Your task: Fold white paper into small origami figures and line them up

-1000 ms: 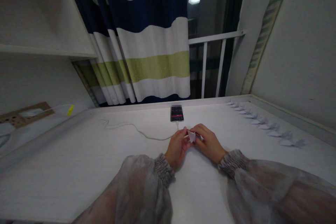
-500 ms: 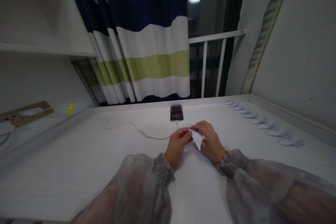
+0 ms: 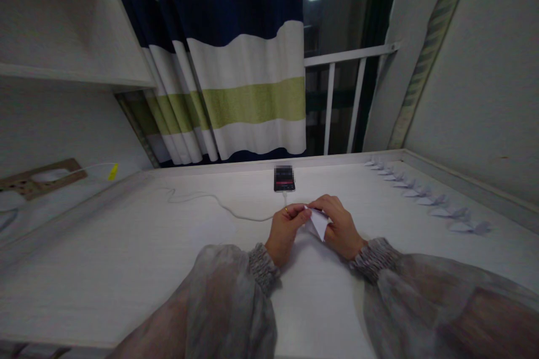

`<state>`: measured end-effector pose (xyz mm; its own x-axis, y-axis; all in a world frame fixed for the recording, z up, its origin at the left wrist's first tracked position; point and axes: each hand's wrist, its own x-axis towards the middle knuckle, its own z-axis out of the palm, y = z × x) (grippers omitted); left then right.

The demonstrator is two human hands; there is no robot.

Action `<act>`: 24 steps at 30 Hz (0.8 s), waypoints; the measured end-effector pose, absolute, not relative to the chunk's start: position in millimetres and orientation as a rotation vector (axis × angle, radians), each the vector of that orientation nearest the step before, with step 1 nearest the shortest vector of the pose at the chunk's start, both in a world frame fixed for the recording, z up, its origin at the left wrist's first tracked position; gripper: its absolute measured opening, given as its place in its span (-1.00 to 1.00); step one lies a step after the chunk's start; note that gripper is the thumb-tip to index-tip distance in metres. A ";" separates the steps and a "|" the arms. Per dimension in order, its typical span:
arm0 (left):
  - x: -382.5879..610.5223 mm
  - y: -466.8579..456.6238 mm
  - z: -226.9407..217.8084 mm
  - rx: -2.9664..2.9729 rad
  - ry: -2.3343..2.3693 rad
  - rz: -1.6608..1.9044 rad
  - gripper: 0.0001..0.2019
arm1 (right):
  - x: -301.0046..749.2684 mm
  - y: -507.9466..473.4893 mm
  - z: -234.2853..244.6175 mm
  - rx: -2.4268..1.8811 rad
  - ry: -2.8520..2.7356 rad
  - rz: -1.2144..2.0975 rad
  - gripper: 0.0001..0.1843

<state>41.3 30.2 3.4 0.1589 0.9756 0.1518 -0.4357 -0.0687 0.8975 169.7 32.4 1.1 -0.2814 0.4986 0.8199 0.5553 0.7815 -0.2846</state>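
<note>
A small folded piece of white paper [image 3: 319, 223], pointed at its lower end, is held between my two hands above the white desk [image 3: 236, 286]. My left hand [image 3: 287, 230], with a ring on one finger, pinches the paper's upper left corner between thumb and fingers. On the other side my right hand [image 3: 339, 228] grips its upper edge and right side; the thumb is partly hidden by the paper. Just beyond the hands lies a phone [image 3: 284, 178] with a white cable plugged in.
Several folded white paper pieces [image 3: 435, 201] stand in a row along the desk's right side. A white cable [image 3: 219, 200] runs across the left half. Power sockets [image 3: 42, 176] sit at the left wall. Behind the desk hang a striped curtain [image 3: 252, 104] and a white window rail [image 3: 349, 56].
The paper has turned slightly between my fingers, and its lower point has shifted a little to the right. Both hands keep their grip. The whole view has moved slightly.
</note>
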 end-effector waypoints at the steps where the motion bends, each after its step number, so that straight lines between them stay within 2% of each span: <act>1: 41.5 30.1 3.4 1.035 0.697 1.331 -0.80 | 169.6 32.5 0.8 -0.792 -1.933 -0.064 -0.82; 11: 39.7 35.5 -2.1 1.014 0.758 1.315 -0.81 | 169.4 28.8 5.1 -0.791 -1.923 0.039 -0.72; 20: 39.3 34.3 0.4 0.928 0.741 1.332 -0.80 | 170.2 30.4 0.0 -0.876 -1.838 0.149 -0.81; 24: 38.9 33.1 3.5 0.877 0.705 1.331 -0.80 | 169.6 30.9 0.7 -0.756 -1.850 0.135 -0.75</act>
<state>38.9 33.1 3.5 0.1253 0.9908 0.0521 -0.5141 0.0199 0.8575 169.6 30.9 0.7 -0.2163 0.5559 0.8026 0.4337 0.7912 -0.4311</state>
